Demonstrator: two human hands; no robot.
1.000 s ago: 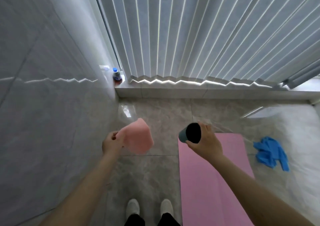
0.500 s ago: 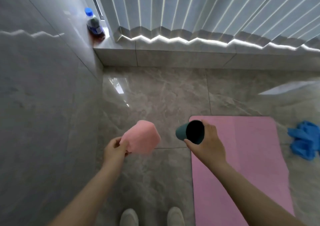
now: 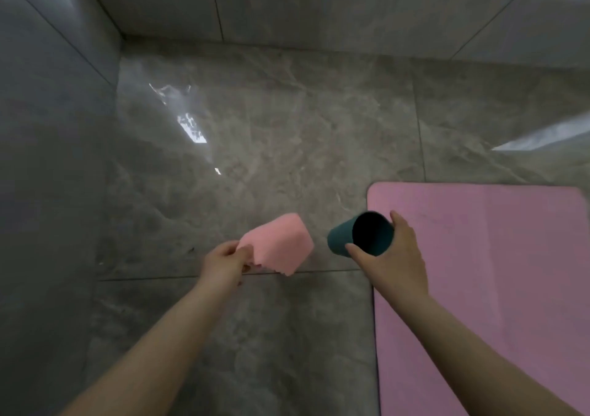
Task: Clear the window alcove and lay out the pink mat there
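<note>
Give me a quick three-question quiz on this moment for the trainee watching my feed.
1. True or false: the pink mat lies flat on the floor, to the right of both hands.
2. What does the right hand hold? A) a blue glove B) a dark teal cup C) a bottle
3. Fill in: the left hand pinches a folded pink ____ by its edge.

Key: 1 true. 2 B; the cup is tipped on its side with its dark opening toward the camera. 3 cloth.
</note>
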